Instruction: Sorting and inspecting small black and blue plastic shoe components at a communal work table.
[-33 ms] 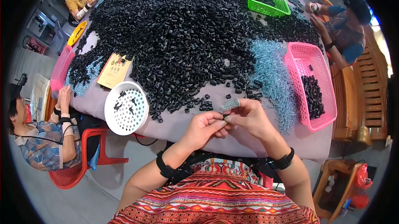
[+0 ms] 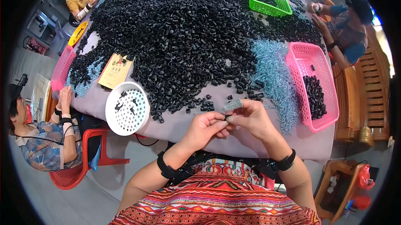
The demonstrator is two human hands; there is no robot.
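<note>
The red garment (image 2: 217,204) bears multicoloured patterned bands; the left wrist strap (image 2: 163,166) and right wrist strap (image 2: 287,162) are black. A grey-green cover (image 2: 233,105) sheathes one right-hand finger (image 2: 248,105).

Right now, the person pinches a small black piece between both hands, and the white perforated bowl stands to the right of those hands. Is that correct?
Not quite: the left hand and right hand do pinch a small black piece, but the head view shows the white perforated bowl to their left.
</note>
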